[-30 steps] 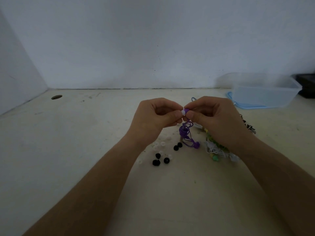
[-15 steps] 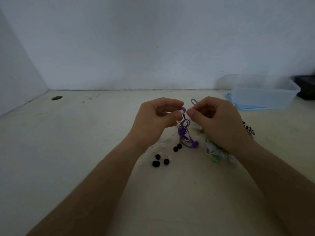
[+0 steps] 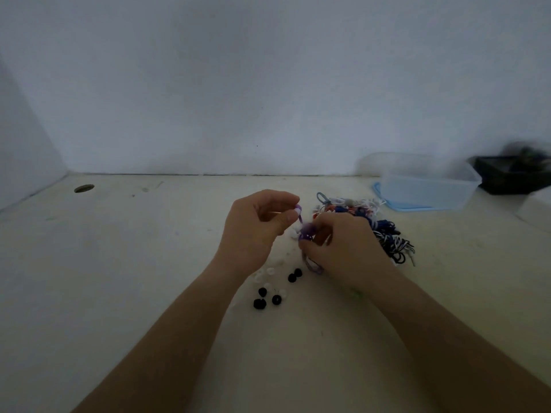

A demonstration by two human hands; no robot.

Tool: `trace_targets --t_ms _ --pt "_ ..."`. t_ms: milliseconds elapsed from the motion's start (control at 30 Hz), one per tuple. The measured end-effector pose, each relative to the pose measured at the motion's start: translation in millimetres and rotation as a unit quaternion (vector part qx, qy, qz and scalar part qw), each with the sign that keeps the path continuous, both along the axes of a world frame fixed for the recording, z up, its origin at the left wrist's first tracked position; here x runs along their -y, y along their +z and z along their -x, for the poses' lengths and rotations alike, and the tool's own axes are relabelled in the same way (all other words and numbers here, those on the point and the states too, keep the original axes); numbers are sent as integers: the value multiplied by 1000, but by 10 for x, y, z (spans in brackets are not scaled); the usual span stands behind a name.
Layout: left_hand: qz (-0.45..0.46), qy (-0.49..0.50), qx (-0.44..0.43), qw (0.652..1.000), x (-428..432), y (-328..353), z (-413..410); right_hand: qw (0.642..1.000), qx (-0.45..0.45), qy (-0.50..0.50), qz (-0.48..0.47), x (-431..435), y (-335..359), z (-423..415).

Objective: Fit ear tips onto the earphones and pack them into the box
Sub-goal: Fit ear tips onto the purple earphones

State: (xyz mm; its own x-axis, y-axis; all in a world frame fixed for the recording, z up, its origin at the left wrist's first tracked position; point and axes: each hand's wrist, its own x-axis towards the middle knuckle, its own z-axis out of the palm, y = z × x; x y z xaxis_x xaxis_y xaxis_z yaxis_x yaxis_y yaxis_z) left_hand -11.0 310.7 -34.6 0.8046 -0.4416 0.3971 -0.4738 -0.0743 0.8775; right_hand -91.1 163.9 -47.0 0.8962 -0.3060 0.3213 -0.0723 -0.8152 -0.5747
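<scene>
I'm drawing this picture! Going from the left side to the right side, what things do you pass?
round hole → left hand → right hand → clear plastic box → black tray. Both hands hold the purple earphone between them.

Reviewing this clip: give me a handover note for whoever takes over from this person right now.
Left hand pinches one end of the purple wired earphones; right hand grips their bunched cable.
Loose black ear tips and white ear tips lie on the table by the left wrist; tangled pile of other earphones beyond the right hand; clear plastic box far right.
Done: unclear whether this tip is seated.
Left: finish tips, pack this pair, then the pile.
</scene>
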Motion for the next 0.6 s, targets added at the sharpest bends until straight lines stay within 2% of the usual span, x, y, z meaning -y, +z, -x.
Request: trace_targets --t_ms 233,433,600 --pt "13 -5 35 999 15 351 -62 978 46 18 -203 156 384 86" --pt "-9 -35 61 998 524 724 -48 955 95 -7 -282 624 784 187" --pt "-59 -42 94 993 1359 886 -75 949 115 -80 -283 1305 1070 212"
